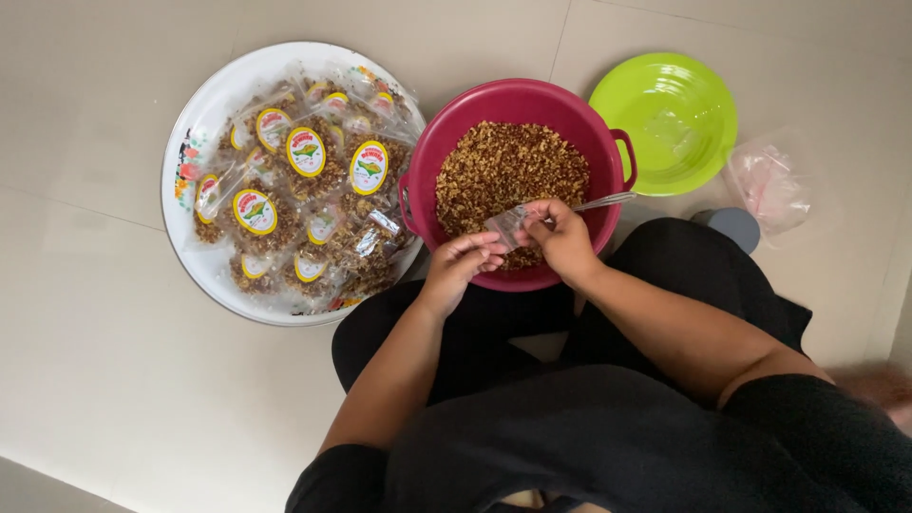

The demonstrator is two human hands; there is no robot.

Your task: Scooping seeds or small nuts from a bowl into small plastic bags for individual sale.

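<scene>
At the left of the frame a broad round tray (pixel 204 114), white enamel with a faint floral rim, lies on the pale tiled floor (pixel 85 361); it is heaped with small clear plastic packets (pixel 304 190), glossy and crinkled, each filled with brown crumbly snack and bearing an oval yellow-and-white label; just beside it, toward the centre, stands a deep round basin (pixel 518 95) of magenta plastic with small side handles, holding a loose mound of coarse golden-brown granules (pixel 508 166); over the basin's near rim the left hand (pixel 461 266) has its fingers (pixel 484 249) pinched shut on the lower edge of a small transparent bag (pixel 506 224), thin and shiny; the right hand (pixel 560 237), touching the left at the fingertips, has its fingers curled closed on the bag's other side and on the slim handle of a metal spoon (pixel 603 200), which juts out rightward across the basin's rim; the bag sits between the two hands, above the granules; in the upper right lies a shallow lime-green plastic bowl (pixel 665 119), smooth and round; below it a small grey round lid-like object (pixel 733 226) shows partly behind the person's dark-clothed knee; at the far right rests a crumpled bunch of clear plastic bags (pixel 769 185) with a pinkish tint.
</scene>
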